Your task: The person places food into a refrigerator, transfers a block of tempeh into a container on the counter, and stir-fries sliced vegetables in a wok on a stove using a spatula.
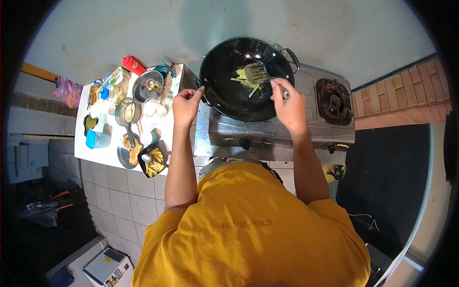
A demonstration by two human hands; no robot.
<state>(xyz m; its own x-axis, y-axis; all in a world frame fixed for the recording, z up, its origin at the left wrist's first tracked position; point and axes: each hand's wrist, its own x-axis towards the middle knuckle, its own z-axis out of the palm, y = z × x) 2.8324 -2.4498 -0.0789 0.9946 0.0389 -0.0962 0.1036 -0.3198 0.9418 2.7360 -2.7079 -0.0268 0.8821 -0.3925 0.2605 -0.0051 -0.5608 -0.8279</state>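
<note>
A black wok (pixel 224 98) with two side handles sits on the left burner of a steel gas stove (pixel 282 131). My left hand (pixel 186 106) is closed at the wok's left handle, fingers and thumb pinched on it. In my right hand (pixel 290 106) is the handle of a slotted spatula (pixel 256 72), its metal head down in the wok. Pale yellow-green strips of food (pixel 252 91) lie under and beside the spatula head, near the middle of the wok. What the strips are I cannot make out.
The right burner (pixel 333 101) is bare. Left of the stove, a white table (pixel 103 152) holds a steel bowl (pixel 148 86), a small saucepan (pixel 127 112), a red squeeze bottle (pixel 133 65), a blue-lidded container (pixel 97 139) and a black dish of fries (pixel 154 162). A wall stands behind the wok.
</note>
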